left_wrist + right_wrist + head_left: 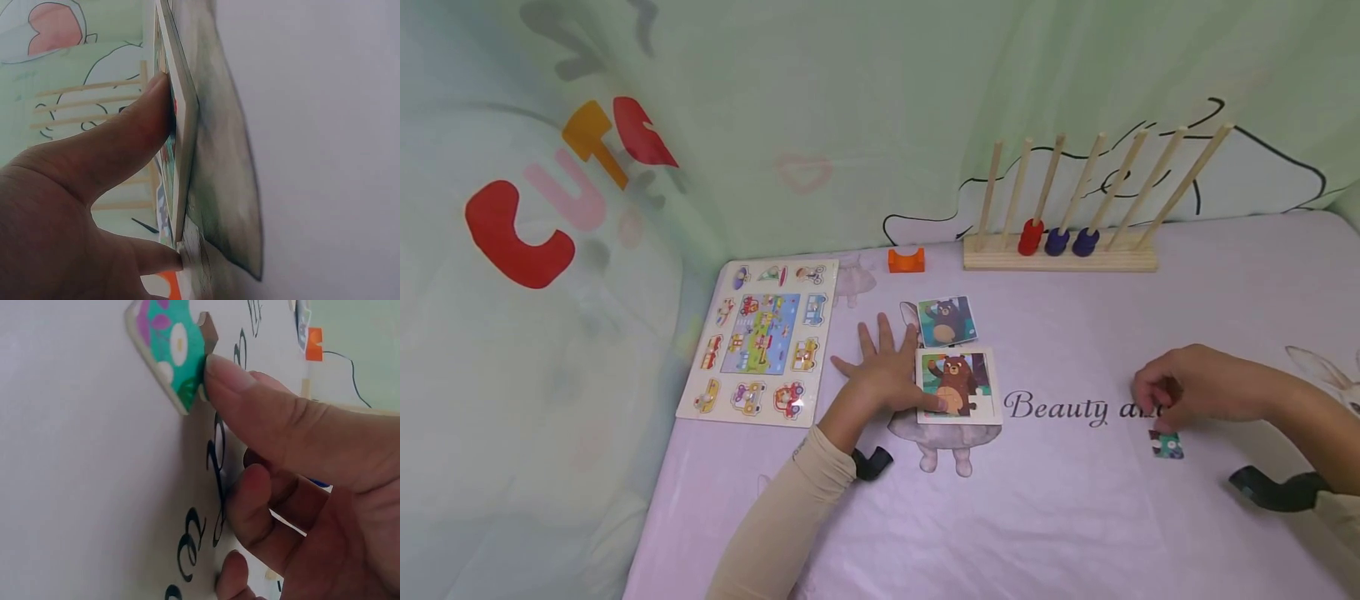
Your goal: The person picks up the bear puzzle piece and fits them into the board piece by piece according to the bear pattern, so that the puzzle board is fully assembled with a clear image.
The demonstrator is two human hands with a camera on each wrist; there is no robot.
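Note:
A square bear puzzle (997, 387) lies in its pale frame on the cloth, with a gap at its lower right corner. My left hand (883, 372) is spread flat beside it, the thumb pressing on the puzzle's lower left part. In the left wrist view that thumb rests on the face of the puzzle board (187, 131). Off to the right, my right hand (1206, 385) pinches a teal puzzle piece (178, 347) with white and purple flowers. Thumb and piece meet at the piece's edge; the fingertip behind it is hidden.
A bear picture card (947, 321) lies just behind the puzzle. Left of it is a vehicle peg board (826, 333). Along the back stand an orange block (906, 261) and a wooden peg rack (1060, 262) with red and blue rings. Fabric walls (850, 125) close off the back and left.

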